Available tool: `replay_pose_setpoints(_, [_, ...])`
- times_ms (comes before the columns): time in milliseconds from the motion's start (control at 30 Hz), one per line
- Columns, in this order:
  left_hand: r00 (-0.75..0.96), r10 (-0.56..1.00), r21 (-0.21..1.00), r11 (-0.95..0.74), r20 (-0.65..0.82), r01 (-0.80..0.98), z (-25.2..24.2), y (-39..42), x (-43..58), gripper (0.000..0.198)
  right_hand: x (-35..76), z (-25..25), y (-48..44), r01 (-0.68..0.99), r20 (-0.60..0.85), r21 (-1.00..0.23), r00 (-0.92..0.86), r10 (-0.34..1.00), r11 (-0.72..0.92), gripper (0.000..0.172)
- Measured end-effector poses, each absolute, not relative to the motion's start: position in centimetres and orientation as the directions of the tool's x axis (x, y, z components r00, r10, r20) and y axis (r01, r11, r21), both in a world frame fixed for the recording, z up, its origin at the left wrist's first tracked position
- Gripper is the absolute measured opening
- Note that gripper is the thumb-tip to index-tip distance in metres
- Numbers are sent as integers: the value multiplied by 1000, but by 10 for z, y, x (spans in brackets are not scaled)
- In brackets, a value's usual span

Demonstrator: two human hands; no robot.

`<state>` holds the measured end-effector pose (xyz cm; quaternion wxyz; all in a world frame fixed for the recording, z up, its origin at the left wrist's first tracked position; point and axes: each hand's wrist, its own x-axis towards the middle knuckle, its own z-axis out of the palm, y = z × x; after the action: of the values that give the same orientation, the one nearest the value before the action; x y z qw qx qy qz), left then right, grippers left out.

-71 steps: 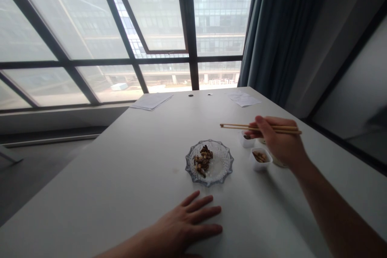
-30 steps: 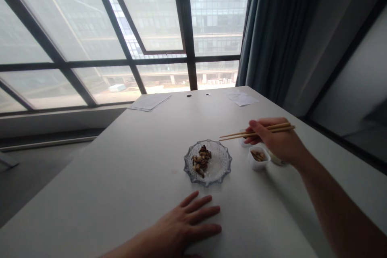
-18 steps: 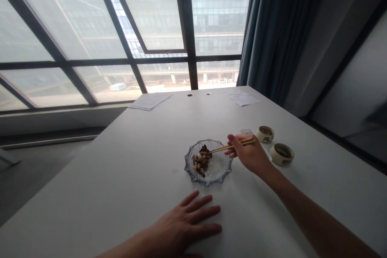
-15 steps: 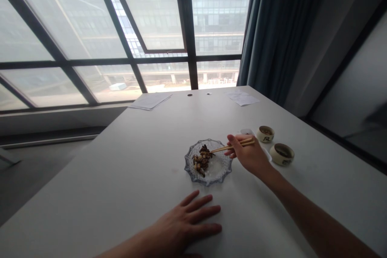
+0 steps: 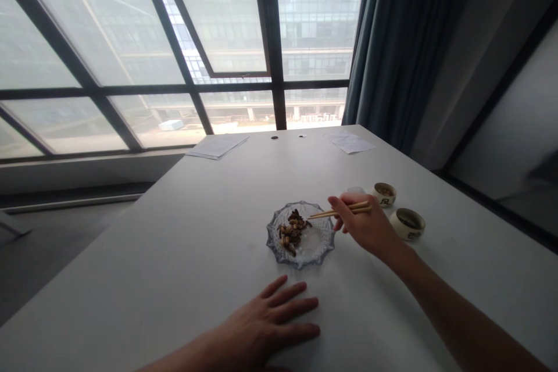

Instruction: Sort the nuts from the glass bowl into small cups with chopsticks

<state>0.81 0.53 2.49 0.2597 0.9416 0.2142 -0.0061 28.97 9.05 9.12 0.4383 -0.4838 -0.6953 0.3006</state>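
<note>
A scalloped glass plate (image 5: 320, 253) rests on the white table, with a heap of small brown dried pieces (image 5: 293, 232) on its left half; their exact kind is unclear. My right hand (image 5: 364, 226) grips a pair of wooden chopsticks (image 5: 326, 214), which reach over the plate's right rim. Their tips are just right of the heap, and I cannot make out anything between them. Palm down with fingers spread, my left hand (image 5: 270, 319) lies on the table in front of the plate, apart from it and holding nothing.
Two cream cups with dark markings stand right of my right hand: a far cup (image 5: 384, 200) and a nearer cup (image 5: 408, 232). A small whitish dish (image 5: 355, 190) is mostly hidden behind that hand. Papers (image 5: 218, 146) and a crumpled sheet (image 5: 351, 142) lie near the window.
My right hand has shifted slightly right, drawing the chopstick tips back from the brown heap. My left hand stays in place.
</note>
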Motion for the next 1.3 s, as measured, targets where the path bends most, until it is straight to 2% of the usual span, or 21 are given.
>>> replay_pose_setpoints(167, [907,401,476,-778,-125,410,26,5,8,70,284,91,88,451,289,-825,-182,940,341,54])
replay_pose_setpoints(367, [913,394,466,-791,-108,397,27,5,8,69,279,83,87,556,373,-729,-166,913,399,55])
replay_pose_setpoints(567, [911,389,448,-795,-139,408,28,6,9,70,279,83,88,513,414,-750,-127,901,417,55])
replay_pose_setpoints(667, [914,390,446,-802,-115,398,26,6,8,70,290,93,90,473,463,-763,-75,883,441,54])
replay_pose_setpoints(767, [913,393,440,-805,-106,398,24,5,7,74,313,108,94,464,541,-760,65,839,454,51])
replay_pose_setpoints(867, [911,396,445,-800,-115,404,24,4,7,75,341,123,101,557,638,-701,209,741,446,48])
replay_pose_setpoints(967, [907,400,454,-788,-135,415,26,4,8,74,361,131,106,667,692,-635,269,670,389,45])
replay_pose_setpoints(1300, [908,399,464,-784,-131,412,27,5,9,74,364,132,106,752,668,-582,224,710,310,43])
